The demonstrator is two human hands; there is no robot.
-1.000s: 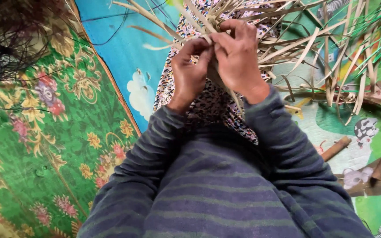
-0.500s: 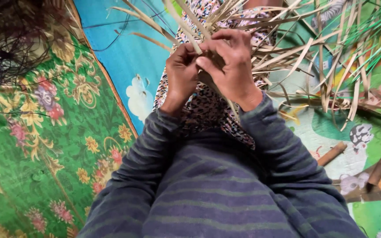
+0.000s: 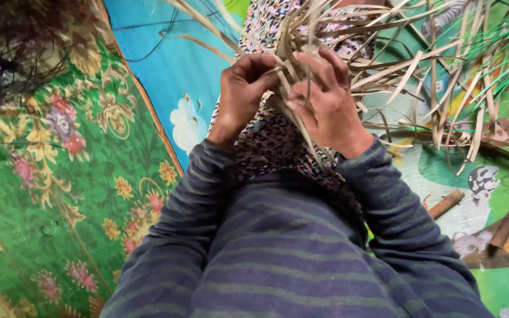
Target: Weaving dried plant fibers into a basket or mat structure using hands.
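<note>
My left hand (image 3: 244, 94) and my right hand (image 3: 329, 105) are close together above my lap, both gripping a bundle of pale dried leaf strips (image 3: 301, 44). The strips fan out upward and to the right from between my fingers. One long strip runs down under my right hand across a leopard-print cloth (image 3: 278, 144) over my legs. My striped blue-grey sleeves (image 3: 384, 200) fill the lower middle of the view.
A green floral mat (image 3: 60, 176) lies at left, a blue mat with a cloud picture (image 3: 178, 76) beside it. Loose dried strips and green strips (image 3: 478, 76) spread at right over a cartoon-print mat. Wooden-handled tools (image 3: 505, 227) and a short stick (image 3: 446, 203) lie at right.
My hands have parted a little: the right hand moved right and down, its fingers spread over the strips. The bundle has shifted and more strips stand upright between my hands.
</note>
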